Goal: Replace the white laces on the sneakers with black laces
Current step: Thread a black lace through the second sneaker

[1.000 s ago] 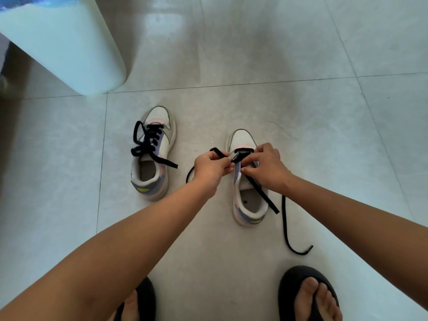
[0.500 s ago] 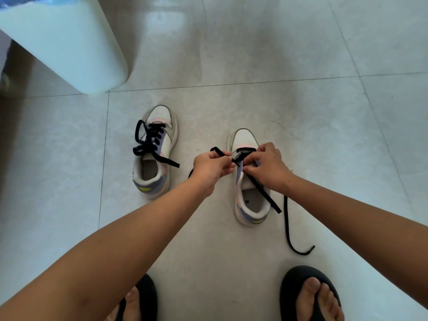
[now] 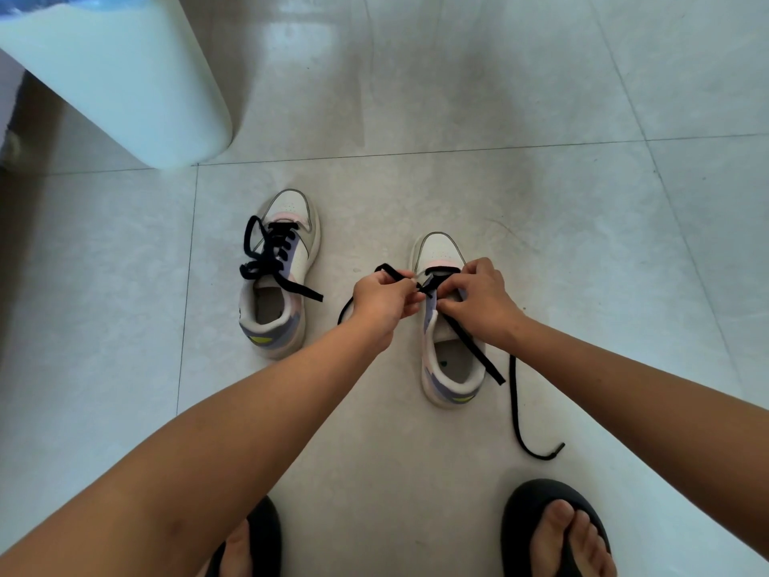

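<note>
Two white sneakers with purple and pink panels stand on the tiled floor, toes pointing away. The left sneaker (image 3: pixel 279 285) is laced in black, its ends loose. Both my hands work over the right sneaker (image 3: pixel 451 364). My left hand (image 3: pixel 383 299) pinches one end of the black lace (image 3: pixel 514 401) just left of the eyelets. My right hand (image 3: pixel 478 301) pinches the lace at the tongue. The lace's other end runs across the shoe opening and trails on the floor to the right. No white lace is in view.
A pale rounded cylinder-like object (image 3: pixel 125 77) stands at the back left. My feet in black flip-flops (image 3: pixel 553 530) are at the bottom edge. Grey floor tiles (image 3: pixel 541 97) stretch around the shoes.
Both hands stay at the right sneaker's eyelets with only small finger movements on the lace. The view has shifted slightly; the shoes have not moved.
</note>
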